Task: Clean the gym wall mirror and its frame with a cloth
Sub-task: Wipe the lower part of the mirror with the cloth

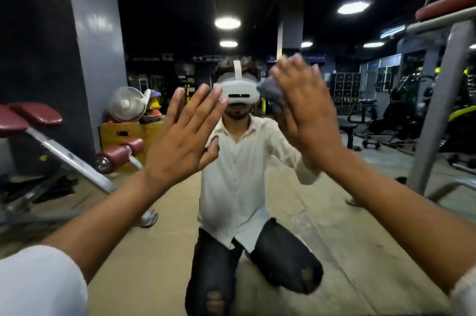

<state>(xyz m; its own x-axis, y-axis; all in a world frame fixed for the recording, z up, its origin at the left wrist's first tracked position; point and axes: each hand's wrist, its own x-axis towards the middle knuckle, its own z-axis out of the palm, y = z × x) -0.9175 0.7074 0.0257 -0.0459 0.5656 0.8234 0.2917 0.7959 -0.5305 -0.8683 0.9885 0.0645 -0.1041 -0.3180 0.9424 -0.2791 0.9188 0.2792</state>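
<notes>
arms raised to the mirror (257, 6)
left hand (177, 140) fingers spread on it; right hand (306, 109) fingers straight, pressing cloth (270, 91) on it

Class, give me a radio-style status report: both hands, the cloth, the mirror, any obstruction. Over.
Left hand open, flat at the mirror. Right hand open, pressing grey cloth to the glass. No obstruction seen.

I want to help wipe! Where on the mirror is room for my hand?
The mirror is bare left of the left hand, right of the right hand, and low between the forearms. The middle is crowded: both hands press there, the right on the cloth.
</notes>
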